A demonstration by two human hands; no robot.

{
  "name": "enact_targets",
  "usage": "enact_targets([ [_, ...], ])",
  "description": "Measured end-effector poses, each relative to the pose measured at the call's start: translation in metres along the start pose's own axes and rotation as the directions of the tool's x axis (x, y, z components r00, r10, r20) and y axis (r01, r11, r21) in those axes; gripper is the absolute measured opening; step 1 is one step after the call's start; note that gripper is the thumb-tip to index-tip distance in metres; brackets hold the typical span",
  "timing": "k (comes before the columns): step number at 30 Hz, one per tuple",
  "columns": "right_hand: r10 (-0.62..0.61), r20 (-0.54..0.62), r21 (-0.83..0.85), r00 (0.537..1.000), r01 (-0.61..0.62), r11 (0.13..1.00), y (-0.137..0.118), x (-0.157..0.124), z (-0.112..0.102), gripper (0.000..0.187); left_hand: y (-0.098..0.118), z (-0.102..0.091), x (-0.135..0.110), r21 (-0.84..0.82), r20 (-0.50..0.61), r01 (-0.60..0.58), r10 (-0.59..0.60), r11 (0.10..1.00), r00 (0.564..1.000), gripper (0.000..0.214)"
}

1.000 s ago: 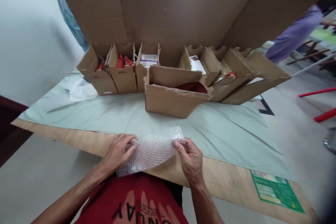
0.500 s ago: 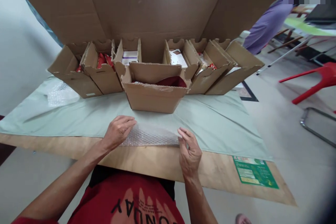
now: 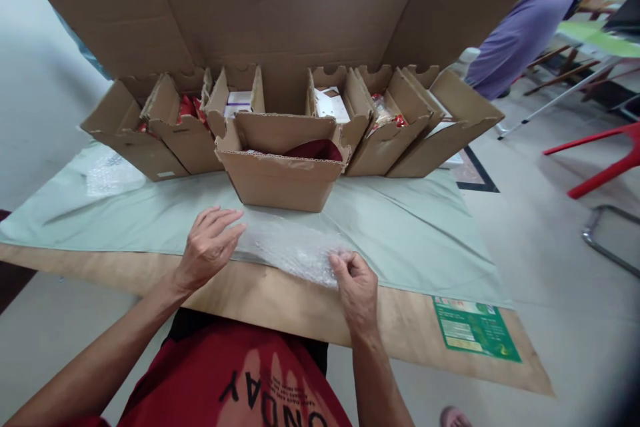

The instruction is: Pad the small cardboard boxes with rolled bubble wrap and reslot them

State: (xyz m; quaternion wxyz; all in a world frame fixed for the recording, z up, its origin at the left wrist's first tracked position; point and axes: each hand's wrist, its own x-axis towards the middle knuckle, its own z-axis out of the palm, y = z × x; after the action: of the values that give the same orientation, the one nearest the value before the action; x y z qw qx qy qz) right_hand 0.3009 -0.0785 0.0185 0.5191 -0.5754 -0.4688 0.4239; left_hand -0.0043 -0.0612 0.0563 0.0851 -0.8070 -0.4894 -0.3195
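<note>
A sheet of clear bubble wrap (image 3: 290, 248) lies flat on the pale green cloth (image 3: 405, 227) at the near edge of the wooden table (image 3: 280, 303). My left hand (image 3: 206, 248) rests on the sheet's left end with fingers stretched out flat. My right hand (image 3: 354, 287) pinches the sheet's near right corner. Just beyond the sheet stands an open cardboard box (image 3: 283, 170) with something dark red inside.
A row of open cardboard boxes (image 3: 170, 133) holding red packets and white cartons lines the back, under a big cardboard wall (image 3: 280, 7). More bubble wrap (image 3: 113, 173) lies far left. A green sticker (image 3: 473, 330) marks the table's right. A person in purple (image 3: 515, 40) and red chairs (image 3: 600, 160) are at right.
The bubble wrap, held up off the table edge a second ago, now lies flat on the cloth. My left hand has flattened on it; my right hand pinches its corner.
</note>
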Motion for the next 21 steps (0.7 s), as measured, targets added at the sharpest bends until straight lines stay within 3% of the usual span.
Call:
enact_targets([
  [3,0.031,0.035,-0.011,0.999,-0.031,0.999,-0.001,0.011,-0.011,0.039,0.015,-0.012,-0.017,-0.070,0.057,-0.102,0.106,0.992,0.993,0.028],
  [5,-0.007,0.056,-0.076,0.998,0.011,0.997,0.002,0.022,-0.015,0.039,0.030,-0.020,-0.031,-0.163,0.174,-0.155,0.183,0.974,0.968,0.032],
  [8,-0.049,0.073,-0.191,0.996,0.062,0.980,0.007,0.037,-0.015,0.035,0.051,-0.029,-0.048,-0.319,0.431,-0.172,0.304,0.932,0.849,0.028],
  [10,-0.049,0.054,-0.233,0.997,0.060,0.971,0.010,0.041,-0.015,0.033,0.056,-0.032,-0.053,-0.381,0.545,-0.131,0.336,0.915,0.768,0.021],
  [12,-0.127,-0.007,-0.319,0.992,0.118,0.940,0.009,0.039,-0.015,0.034,0.054,-0.033,-0.052,-0.369,0.560,-0.064,0.277,0.927,0.781,0.027],
  [15,-0.379,-0.032,-0.537,0.925,0.304,0.787,0.000,0.025,-0.012,0.043,0.044,-0.025,-0.045,-0.263,0.466,-0.009,0.135,0.965,0.874,0.033],
  [18,-0.464,0.260,-0.621,0.847,0.515,0.591,-0.009,0.007,0.003,0.040,0.035,-0.004,-0.042,-0.171,0.472,-0.031,0.110,0.985,0.875,0.039],
  [21,-0.339,0.625,-0.571,0.704,0.707,0.417,-0.005,-0.003,0.017,0.038,0.028,0.017,-0.046,-0.122,0.558,-0.045,0.106,0.992,0.823,0.051],
])
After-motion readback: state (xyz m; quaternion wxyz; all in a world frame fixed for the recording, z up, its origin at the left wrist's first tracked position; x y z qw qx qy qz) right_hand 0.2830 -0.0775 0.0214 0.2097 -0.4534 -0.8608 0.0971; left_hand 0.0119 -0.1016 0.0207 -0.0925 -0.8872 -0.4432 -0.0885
